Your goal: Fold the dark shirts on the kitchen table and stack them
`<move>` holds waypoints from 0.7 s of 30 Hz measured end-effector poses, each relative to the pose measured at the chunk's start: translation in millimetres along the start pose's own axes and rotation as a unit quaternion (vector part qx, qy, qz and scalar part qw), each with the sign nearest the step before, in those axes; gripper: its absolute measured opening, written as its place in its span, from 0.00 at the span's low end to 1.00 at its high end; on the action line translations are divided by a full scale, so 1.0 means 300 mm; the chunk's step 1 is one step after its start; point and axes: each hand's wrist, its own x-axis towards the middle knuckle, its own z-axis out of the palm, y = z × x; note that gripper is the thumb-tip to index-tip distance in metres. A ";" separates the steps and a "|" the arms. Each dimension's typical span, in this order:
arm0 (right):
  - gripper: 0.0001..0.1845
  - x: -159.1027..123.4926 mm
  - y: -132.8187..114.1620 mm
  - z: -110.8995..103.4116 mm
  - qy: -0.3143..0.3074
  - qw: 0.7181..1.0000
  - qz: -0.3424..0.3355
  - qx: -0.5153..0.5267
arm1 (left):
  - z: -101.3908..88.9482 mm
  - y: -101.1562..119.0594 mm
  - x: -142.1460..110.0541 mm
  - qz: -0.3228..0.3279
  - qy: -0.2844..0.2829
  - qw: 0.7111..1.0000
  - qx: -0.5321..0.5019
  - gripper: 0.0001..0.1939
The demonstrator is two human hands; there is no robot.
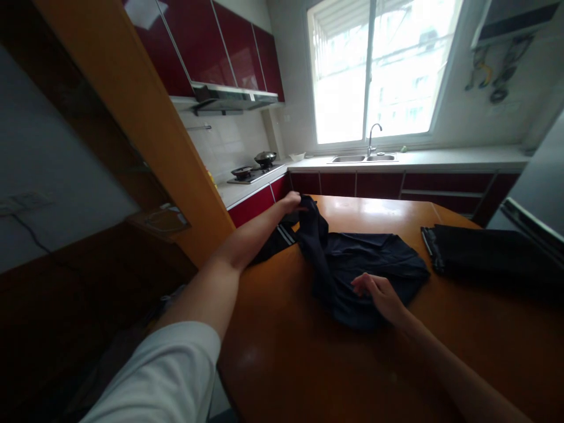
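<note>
Looks partway: wide part of dark cloth (379, 252) spread on worktop (273, 335), beneath and beyond right hand (382, 296). Not yet flat: creases, twisted end. Gripping that end, raised, in left hand (291, 202). Holding right hand loosely open, fingers half-curled; can't tell if touching. Already folded: black cloth (484, 249), right of right hand. Also seeing striped black cloth (275, 242), just below left hand.

We are in a home kitchen: we see a sink (365, 158), a stove (255, 174) with pans, and red cupboards (207, 47).
</note>
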 end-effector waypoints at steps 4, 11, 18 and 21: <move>0.35 0.007 0.024 -0.020 0.000 1.000 -0.009 -0.006 | -0.108 0.260 0.302 0.159 0.177 0.961 -0.141 0.09; 0.33 0.016 0.053 -0.026 -0.019 1.000 0.004 -0.012 | -0.353 0.435 0.429 0.357 0.162 0.889 -0.235 0.16; 0.30 0.005 0.055 0.003 -0.069 0.996 0.002 -0.060 | -0.535 0.018 0.010 0.148 0.319 0.933 0.079 0.12; 0.28 0.003 0.059 0.010 -0.096 0.991 -0.004 -0.093 | -0.583 -0.221 -0.251 0.045 0.288 0.921 0.260 0.13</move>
